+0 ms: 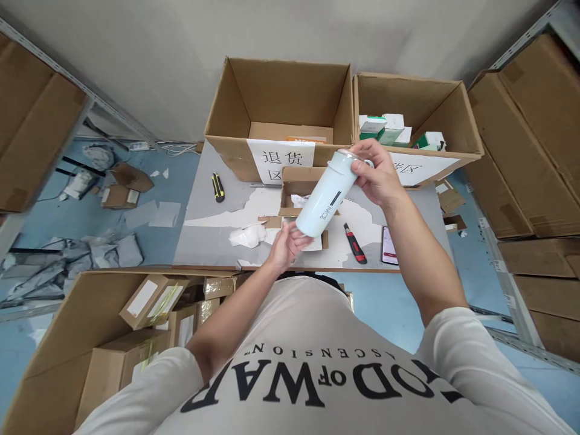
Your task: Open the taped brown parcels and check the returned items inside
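Note:
A pale blue insulated bottle (pixel 327 194) is held tilted above the table, its capped top up to the right. My right hand (pixel 375 172) grips it around the top near the silver-rimmed cap. At the lower end, my left hand (pixel 289 246) supports the base with its fingers beneath. Under the bottle stands an opened small cardboard box (pixel 290 192) with white paper inside. Crumpled white paper (pixel 248 235) lies left of that box. On the table a red and black box cutter (pixel 354 243) rests to the right, and a yellow and black box cutter (pixel 218 187) to the left.
Two large cartons stand at the back: the left one (pixel 226 121) holds an orange item, the right one (pixel 453 121) several green and white boxes. A phone (pixel 389 246) lies near the front edge. A big carton (pixel 58 338) of parcels sits at lower left; shelves flank both sides.

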### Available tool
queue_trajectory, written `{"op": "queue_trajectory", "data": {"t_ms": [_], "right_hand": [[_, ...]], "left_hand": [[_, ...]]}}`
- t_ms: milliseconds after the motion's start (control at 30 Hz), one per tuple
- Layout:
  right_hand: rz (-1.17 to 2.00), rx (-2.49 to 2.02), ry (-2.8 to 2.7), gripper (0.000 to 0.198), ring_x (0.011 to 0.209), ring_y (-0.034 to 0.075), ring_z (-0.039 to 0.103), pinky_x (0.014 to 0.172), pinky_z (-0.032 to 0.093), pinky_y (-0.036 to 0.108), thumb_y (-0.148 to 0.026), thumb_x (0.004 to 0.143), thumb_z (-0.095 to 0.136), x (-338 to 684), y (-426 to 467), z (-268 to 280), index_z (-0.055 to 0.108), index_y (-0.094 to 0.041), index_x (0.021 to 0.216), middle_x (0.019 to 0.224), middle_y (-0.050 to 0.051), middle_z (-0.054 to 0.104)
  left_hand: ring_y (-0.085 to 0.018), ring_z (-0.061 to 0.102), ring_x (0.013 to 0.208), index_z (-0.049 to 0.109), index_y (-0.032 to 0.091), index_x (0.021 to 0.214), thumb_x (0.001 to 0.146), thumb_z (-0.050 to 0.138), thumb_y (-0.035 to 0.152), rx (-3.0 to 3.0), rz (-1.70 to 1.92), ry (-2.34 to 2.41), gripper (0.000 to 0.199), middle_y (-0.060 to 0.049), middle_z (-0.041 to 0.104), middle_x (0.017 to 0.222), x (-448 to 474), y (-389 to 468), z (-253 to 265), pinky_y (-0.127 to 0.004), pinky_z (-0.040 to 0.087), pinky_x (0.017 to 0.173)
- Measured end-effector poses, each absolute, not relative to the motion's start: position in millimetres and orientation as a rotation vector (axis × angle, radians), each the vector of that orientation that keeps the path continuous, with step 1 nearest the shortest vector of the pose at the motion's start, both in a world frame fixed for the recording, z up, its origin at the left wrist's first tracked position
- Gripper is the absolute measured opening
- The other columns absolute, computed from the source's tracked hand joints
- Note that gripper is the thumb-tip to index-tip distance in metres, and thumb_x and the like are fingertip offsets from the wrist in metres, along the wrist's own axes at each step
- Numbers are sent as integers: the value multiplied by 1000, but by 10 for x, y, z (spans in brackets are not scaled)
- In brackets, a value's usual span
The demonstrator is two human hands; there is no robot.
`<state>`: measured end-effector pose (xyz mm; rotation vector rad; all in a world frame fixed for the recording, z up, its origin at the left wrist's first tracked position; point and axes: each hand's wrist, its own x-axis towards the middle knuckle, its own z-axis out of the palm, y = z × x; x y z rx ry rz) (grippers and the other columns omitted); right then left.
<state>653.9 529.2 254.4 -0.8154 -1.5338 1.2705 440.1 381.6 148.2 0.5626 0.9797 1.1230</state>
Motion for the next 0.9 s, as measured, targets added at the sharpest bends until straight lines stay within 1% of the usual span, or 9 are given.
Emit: {"op": "queue_trajectory", "data": {"t_ms": [67,167,333,367,467,533,633,700,900], "right_hand": [[1104,-828,-1528,41,91,19,65,78,55,39,-51,70,76,6660,5240,2489,57,-27,97,103,0,65],[879,-865,-1546,39,104,22,64,92,51,43,-46,69,78,6821,5033,2350,58,-26,96,108,2,66],[724,-965,-1519,36,115,26,61,98,46,46,-41,70,78,6879,4544,2036,58,-25,96,110,6,68],[692,-989,-1485,36,116,26,61,99,46,47,-41,71,77,6870,4474,1985,57,-24,96,110,6,68],[599,-1050,-1392,37,119,28,59,102,43,49,-43,72,75,6847,4365,1894,56,-24,97,109,6,67],[554,-1067,-1366,37,120,29,58,103,42,51,-43,72,74,6841,4356,1883,55,-24,98,110,7,66],[515,-1090,-1378,40,123,31,56,103,40,54,-47,74,71,6839,4370,1907,53,-25,102,116,9,63],[488,-1129,-1399,43,124,32,54,102,40,55,-51,76,68,6833,4375,1930,51,-25,106,120,11,61],[307,-1206,-1463,44,121,32,57,100,41,59,-57,81,59,6773,4313,1971,51,-25,110,117,13,61]], "left_hand": [[-29,64,105,62,18,108,72,59,72,961,1192,1259,65,-13,68,107,4233,3793,1313,-49,44,100],[-34,55,116,65,21,104,58,78,60,1590,964,1519,63,-12,64,112,4137,3719,1083,-53,37,105],[-37,44,127,45,20,134,57,84,45,1766,759,1694,90,-17,48,135,4349,3773,895,-53,39,103],[-35,45,127,45,20,133,58,85,41,1765,758,1684,88,-16,47,135,4389,3808,876,-52,39,103],[-31,49,122,55,22,116,62,83,28,1789,780,1612,61,-11,53,127,4448,3874,829,-49,39,103],[-32,49,122,56,22,111,62,82,28,1768,813,1573,56,-11,53,125,4453,3865,805,-49,39,102],[-38,43,126,49,22,124,53,88,37,1726,869,1525,82,-15,49,132,4452,3806,778,-55,35,104],[-40,42,126,47,23,128,52,88,38,1726,899,1506,87,-16,50,132,4457,3769,762,-57,31,105],[-36,46,121,59,21,113,72,73,45,1643,1063,1422,49,-16,55,120,4458,3733,695,-55,28,107]]}}
